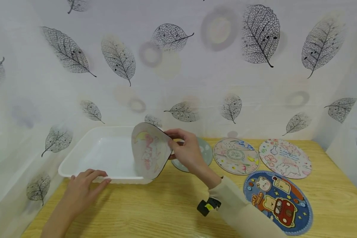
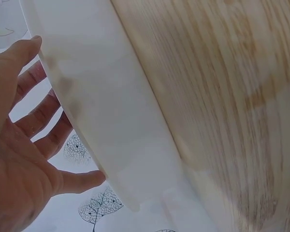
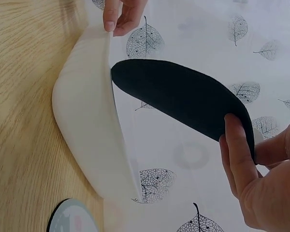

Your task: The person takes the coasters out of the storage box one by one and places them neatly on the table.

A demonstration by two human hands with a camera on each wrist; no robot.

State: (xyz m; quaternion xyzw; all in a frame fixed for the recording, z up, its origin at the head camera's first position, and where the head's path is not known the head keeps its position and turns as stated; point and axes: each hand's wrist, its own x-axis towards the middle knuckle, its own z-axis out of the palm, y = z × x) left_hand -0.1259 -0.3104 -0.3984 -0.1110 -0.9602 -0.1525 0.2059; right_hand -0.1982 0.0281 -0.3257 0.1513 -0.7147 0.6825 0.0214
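Observation:
My right hand (image 1: 185, 150) pinches a round mat (image 1: 150, 150) by its edge, thumb on the printed face and fingers behind. The mat has a pale face with a pink and yellow drawing and is bent, tilted up over the right end of a white plastic tray (image 1: 66, 170). Its dark back (image 3: 179, 94) shows in the right wrist view, where its far edge meets the tray's rim. At the tray's near side my left hand (image 1: 83, 190) holds the rim; in the left wrist view the fingers (image 2: 38, 116) go behind the wall, thumb at the edge.
Right of the tray lie a grey-green round mat (image 1: 206, 153), a floral mat (image 1: 236, 157), a pink bunny mat (image 1: 285, 158) and a blue mat with a red car (image 1: 281, 201). The wooden table (image 1: 154, 211) is backed by a leaf-print curtain (image 1: 178, 79).

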